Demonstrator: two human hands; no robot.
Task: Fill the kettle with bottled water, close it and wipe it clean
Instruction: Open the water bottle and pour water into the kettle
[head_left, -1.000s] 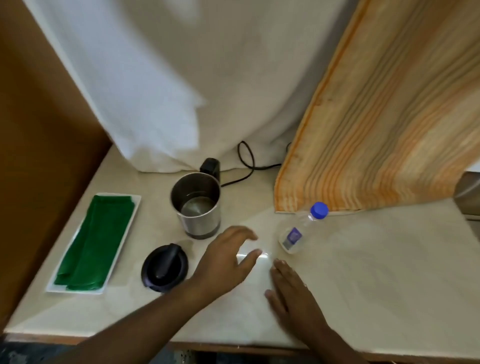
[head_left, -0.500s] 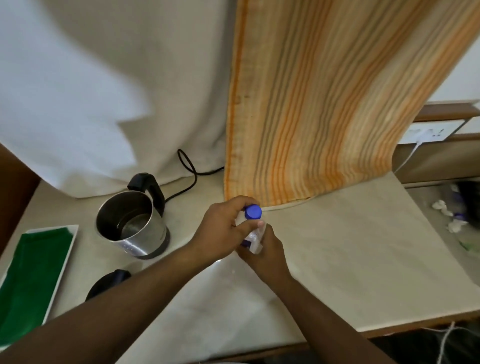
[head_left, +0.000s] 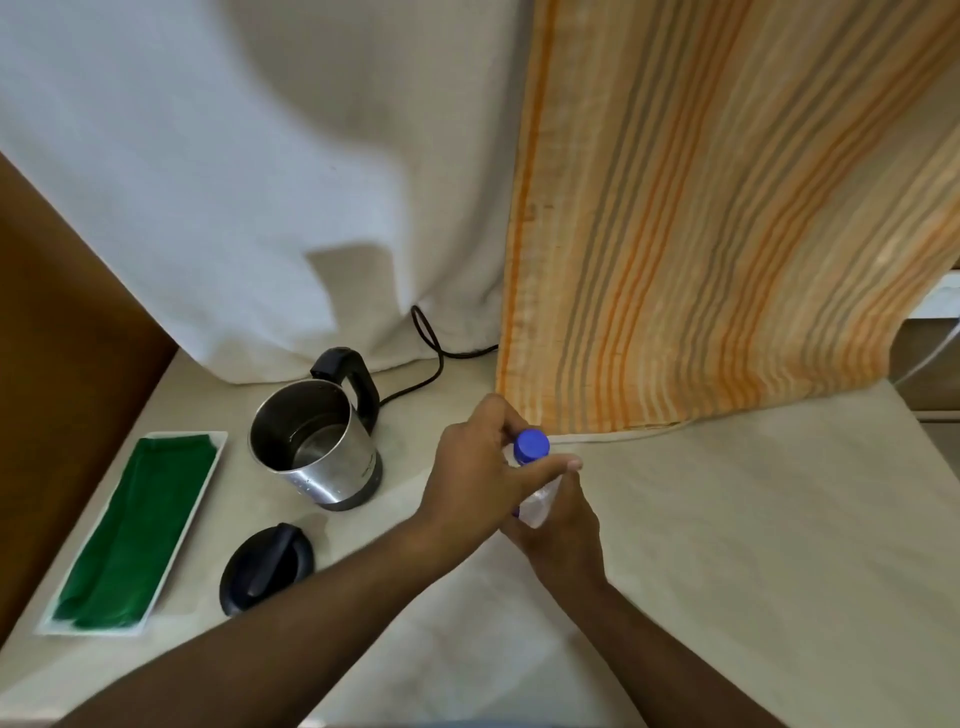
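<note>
Since a second ago both hands are lifted off the counter (head_left: 727, 545) and joined at the bottle (head_left: 537, 501), right of the open kettle (head_left: 317, 441). Bottle body is gripped by the right hand (head_left: 558, 535); left hand (head_left: 478, 483) fingers are closed around the blue cap (head_left: 531, 446).

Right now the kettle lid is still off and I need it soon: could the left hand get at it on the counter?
Probably yes, once freed. The black lid lies bare beside the left forearm, nothing over it, but the left hand is busy at the bottle's blue cap.
</note>
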